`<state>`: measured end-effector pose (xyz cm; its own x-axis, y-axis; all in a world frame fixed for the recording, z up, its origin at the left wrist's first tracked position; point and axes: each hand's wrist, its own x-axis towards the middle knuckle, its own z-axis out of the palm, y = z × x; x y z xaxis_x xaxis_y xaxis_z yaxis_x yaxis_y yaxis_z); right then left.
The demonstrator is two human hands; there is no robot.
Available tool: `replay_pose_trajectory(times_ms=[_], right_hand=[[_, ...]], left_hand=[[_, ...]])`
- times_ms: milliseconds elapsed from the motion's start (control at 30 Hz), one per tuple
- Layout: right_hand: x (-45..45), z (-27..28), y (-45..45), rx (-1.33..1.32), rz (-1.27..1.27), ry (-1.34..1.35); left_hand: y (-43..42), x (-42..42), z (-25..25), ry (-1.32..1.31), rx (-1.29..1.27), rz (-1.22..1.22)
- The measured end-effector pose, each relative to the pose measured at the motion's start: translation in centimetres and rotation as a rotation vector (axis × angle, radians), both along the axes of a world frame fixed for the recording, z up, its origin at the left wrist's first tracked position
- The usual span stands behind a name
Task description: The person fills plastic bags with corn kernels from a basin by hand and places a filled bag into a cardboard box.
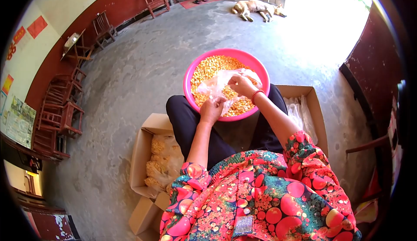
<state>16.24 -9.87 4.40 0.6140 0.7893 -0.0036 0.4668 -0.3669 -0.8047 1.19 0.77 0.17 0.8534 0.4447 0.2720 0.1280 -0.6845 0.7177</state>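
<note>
A pink basin (pixel 190 78) full of loose corn kernels (pixel 213 66) rests at my knees. Over the kernels I hold a clear plastic bag (pixel 213 84) between both hands. My left hand (pixel 211 110) pinches its near edge, close to the basin's front rim. Farther in and to the right, my right hand (pixel 241 86), with a red beaded bracelet at the wrist, grips another part of the bag. Whether any corn is inside the bag, I cannot tell.
Left of my legs, a cardboard box (pixel 138 163) contains several bags of corn (pixel 160 163). Another cardboard box (pixel 319 110) at my right holds clear plastic bags (pixel 299 113). A dog (pixel 258 10) lies near the doorway. Wooden chairs (pixel 56 93) line the left wall.
</note>
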Motion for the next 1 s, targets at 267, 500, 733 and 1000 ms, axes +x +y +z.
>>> replay_pose_trajectory(times_ms=[267, 500, 733, 1000], right_hand=[[-2.2, -3.6, -3.7, -0.463, 0.104, -0.453], [-4.5, -2.6, -1.6, -0.618, 0.102, -0.369], [-3.0, -5.7, -1.0, -0.538, 0.115, -0.385], [-2.0, -4.0, -2.3, -0.258, 0.114, 0.126]], left_hand=[[0.0, 0.2, 0.0, 0.027, 0.007, -0.004], [-0.2, 0.1, 0.1, 0.064, 0.021, 0.009], [0.1, 0.3, -0.6, 0.057, 0.039, 0.003], [0.2, 0.2, -0.6, -0.052, 0.055, -0.042]])
